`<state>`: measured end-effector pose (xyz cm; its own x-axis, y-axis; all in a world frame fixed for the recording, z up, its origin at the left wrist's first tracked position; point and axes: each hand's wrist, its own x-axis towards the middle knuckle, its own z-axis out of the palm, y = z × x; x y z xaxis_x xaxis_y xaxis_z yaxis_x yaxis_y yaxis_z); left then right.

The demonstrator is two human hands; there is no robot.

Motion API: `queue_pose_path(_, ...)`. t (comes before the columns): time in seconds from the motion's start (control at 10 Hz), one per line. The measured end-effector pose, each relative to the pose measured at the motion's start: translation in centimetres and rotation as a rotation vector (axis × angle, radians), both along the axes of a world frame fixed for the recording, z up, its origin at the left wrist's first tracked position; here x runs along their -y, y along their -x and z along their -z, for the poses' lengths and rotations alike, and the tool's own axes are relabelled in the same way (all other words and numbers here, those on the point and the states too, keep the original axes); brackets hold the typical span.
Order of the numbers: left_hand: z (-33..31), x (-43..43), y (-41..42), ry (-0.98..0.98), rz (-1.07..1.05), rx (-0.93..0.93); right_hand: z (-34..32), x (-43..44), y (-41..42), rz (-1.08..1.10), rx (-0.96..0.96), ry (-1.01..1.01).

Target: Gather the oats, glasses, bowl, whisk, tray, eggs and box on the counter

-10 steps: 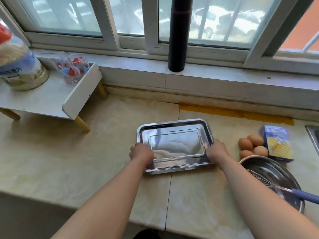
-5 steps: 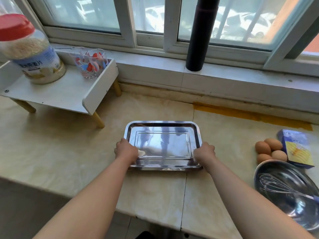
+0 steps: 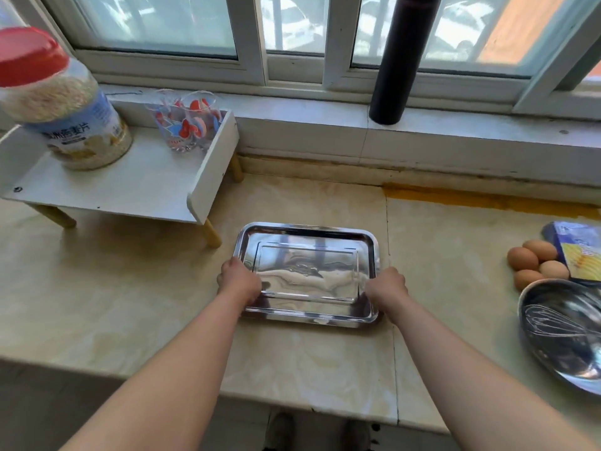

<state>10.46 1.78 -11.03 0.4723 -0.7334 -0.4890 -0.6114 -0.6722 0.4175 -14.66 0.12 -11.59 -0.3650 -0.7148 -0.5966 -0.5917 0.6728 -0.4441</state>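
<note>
- Centrally, the tray (image 3: 305, 228) sat on the worktop (image 3: 130, 288); our left hand (image 3: 239, 283) and right hand (image 3: 387, 286) each had a closed grip on a near corner.
- Oats (image 3: 65, 115) and glasses (image 3: 185, 122) stood on the small shelf (image 3: 113, 187) at left.
- Eggs (image 3: 536, 263), box (image 3: 580, 252), and bowl (image 3: 559, 366) with whisk (image 3: 549, 322) lay at right.

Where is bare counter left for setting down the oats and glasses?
Bare counter between the white shelf and the tray, also between tray and eggs. Crowded at right: eggs, box, bowl holding the whisk.
</note>
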Motion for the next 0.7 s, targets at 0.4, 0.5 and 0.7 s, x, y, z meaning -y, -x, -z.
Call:
queue_pose_path(0.4,0.9,0.0,-1.0,-0.038,0.116,-0.014,0.2,-1.5,-1.2,0.023,-0.146,-0.056)
queue_pose_path(0.5,0.3,-0.3,-0.8,-0.048,0.127,0.020,-0.2,-2.1,-1.4,0.052,-0.145,-0.065)
queue_pose_path(0.7,-1.6,-0.5,1.2,-0.005,0.205,0.028,-1.1,-3.2,-0.5,0.114,-0.088,0.113)
